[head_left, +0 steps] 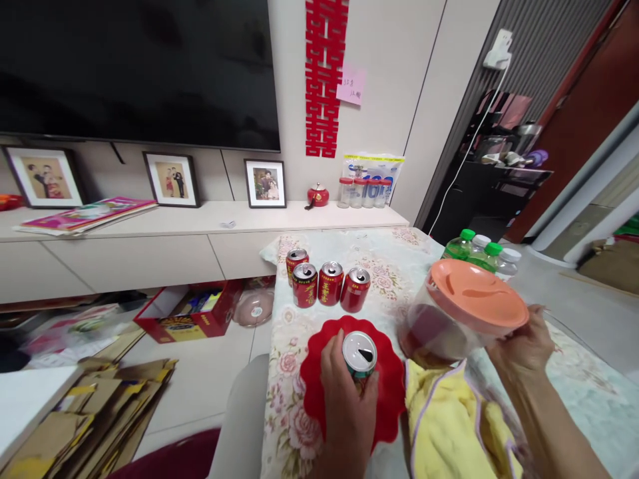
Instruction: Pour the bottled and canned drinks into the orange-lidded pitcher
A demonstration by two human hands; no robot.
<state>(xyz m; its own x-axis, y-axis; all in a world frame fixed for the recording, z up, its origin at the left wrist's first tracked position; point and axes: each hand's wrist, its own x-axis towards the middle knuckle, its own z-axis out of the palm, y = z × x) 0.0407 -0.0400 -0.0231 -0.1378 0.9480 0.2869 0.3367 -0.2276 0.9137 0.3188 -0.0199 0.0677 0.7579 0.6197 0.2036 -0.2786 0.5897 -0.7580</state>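
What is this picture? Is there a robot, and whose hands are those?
No robot here! Both are one person's bare hands. A camera worn on that person's head looks forward and down, so you see almost what they see.

The left hand holds an opened drink can over a wavy-edged red plate. The right hand grips a see-through jug with an orange lid.

On the flowery tablecloth stand four red cans, and a yellow cloth lies beside the plate.
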